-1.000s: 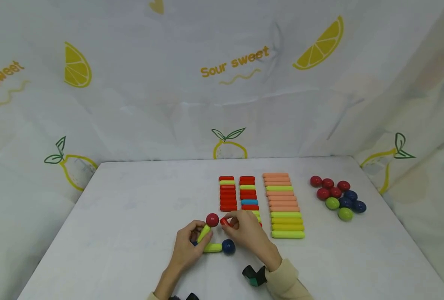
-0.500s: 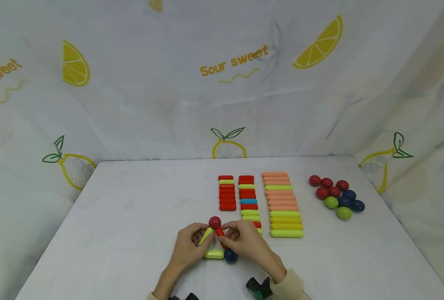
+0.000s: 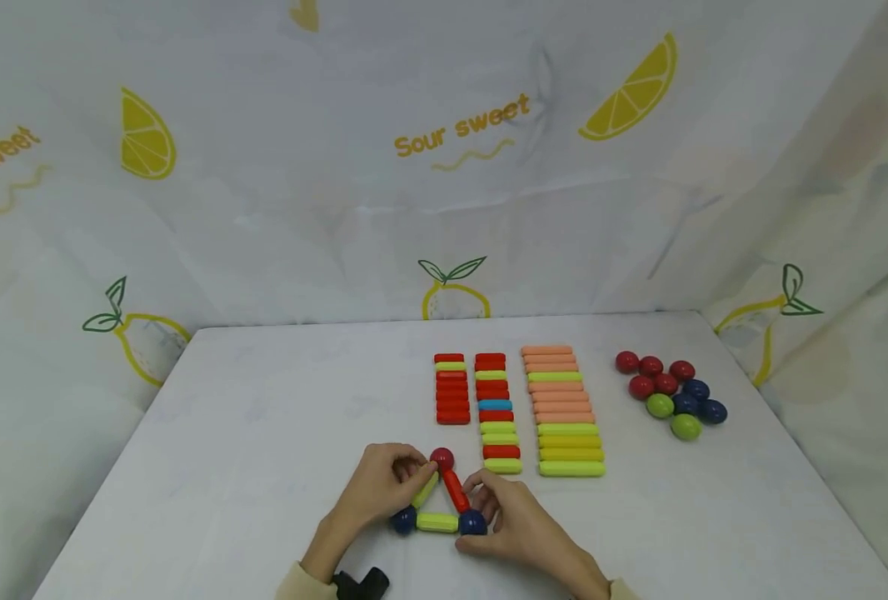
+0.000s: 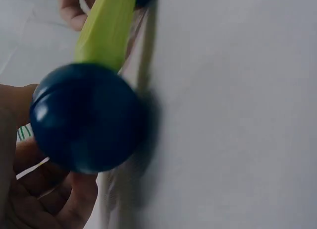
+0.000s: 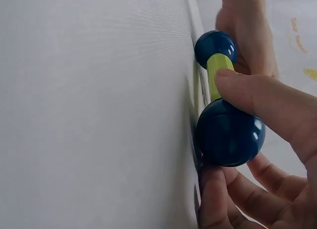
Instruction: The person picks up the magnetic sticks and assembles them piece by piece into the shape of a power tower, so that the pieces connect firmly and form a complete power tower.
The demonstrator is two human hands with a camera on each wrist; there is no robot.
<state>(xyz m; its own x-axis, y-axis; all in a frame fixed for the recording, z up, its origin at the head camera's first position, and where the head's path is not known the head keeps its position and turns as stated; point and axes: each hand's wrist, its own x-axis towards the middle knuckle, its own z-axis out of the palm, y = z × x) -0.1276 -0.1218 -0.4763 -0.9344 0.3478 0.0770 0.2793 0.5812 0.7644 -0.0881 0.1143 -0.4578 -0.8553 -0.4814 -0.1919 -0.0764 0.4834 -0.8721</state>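
A triangle of toy rods and balls lies on the white table, in front of me in the head view. Its corners are a red ball (image 3: 441,459), a left blue ball (image 3: 403,521) and a right blue ball (image 3: 472,522). A red rod (image 3: 456,492) forms the right side, and a yellow-green rod (image 3: 437,522) the bottom. My left hand (image 3: 384,485) pinches the left yellow-green rod (image 3: 425,492) just below the red ball, partly covering it. My right hand (image 3: 519,523) grips the right blue ball (image 5: 231,132) between thumb and curled fingers.
Short red, yellow-green and blue rods (image 3: 496,405) lie in two columns behind the hands. A column of longer orange and yellow rods (image 3: 561,396) is to their right. Several red, blue and green balls (image 3: 665,384) cluster at the right. A printed curtain (image 3: 301,208) hangs behind the table.
The red rod, earlier held by my right hand, now joins the red ball to the right blue ball. My right hand has moved down to that blue ball; the triangle has shifted slightly nearer.
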